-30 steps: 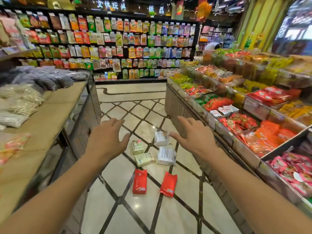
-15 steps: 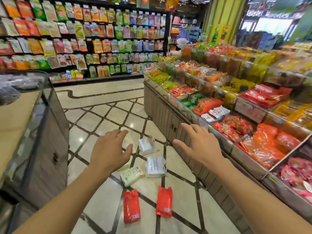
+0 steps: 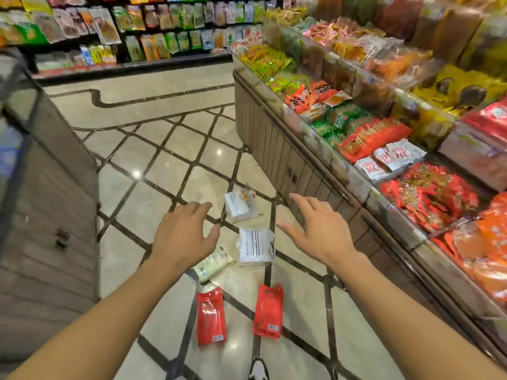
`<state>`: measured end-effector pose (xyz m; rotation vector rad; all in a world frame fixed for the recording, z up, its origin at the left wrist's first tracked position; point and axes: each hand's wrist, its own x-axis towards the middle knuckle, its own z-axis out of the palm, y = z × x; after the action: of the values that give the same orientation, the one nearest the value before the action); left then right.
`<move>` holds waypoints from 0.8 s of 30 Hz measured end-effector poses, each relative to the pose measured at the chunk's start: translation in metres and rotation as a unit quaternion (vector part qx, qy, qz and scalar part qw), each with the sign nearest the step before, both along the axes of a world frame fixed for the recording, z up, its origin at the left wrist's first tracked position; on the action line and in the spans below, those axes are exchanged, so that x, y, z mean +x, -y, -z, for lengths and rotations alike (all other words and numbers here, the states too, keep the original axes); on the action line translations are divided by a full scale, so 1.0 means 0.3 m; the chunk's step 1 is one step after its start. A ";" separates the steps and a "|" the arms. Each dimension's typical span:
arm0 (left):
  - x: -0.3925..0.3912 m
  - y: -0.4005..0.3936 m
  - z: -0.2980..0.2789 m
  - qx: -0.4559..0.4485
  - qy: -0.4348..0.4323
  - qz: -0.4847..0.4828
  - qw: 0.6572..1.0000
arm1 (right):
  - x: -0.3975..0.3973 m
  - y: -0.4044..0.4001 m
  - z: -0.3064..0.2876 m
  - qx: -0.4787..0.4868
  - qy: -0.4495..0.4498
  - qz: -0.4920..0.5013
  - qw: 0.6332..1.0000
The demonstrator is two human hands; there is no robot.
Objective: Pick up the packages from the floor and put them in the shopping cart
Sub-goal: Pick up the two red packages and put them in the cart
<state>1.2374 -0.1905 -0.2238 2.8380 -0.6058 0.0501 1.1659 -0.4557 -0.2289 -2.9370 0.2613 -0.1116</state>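
The left hand [image 3: 184,235] hides part of the pale green packet [image 3: 212,265]; the print on the white packet [image 3: 255,246] is too blurred to read. Both the left and the right hand [image 3: 318,232] hover with fingers spread, holding nothing.

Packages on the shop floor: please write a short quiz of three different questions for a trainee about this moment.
1. How many red packages lie on the floor?
2. True or false: the left hand already grips a package.
3. Which side holds the open snack counter: A left, B right?

Key: 1. Two, the second beside the first. 2. False; both the left and the right hand hover with spread fingers, holding nothing. 3. B.
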 end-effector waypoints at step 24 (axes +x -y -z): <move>-0.048 -0.054 1.855 -0.042 -0.322 -0.156 0.933 | 0.003 -0.195 2.009 0.191 -0.298 0.130 0.926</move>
<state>1.2230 -0.1742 -0.7805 2.6012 -0.0074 -0.7464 1.1669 -0.3973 -0.8317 -2.4535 0.6713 0.7233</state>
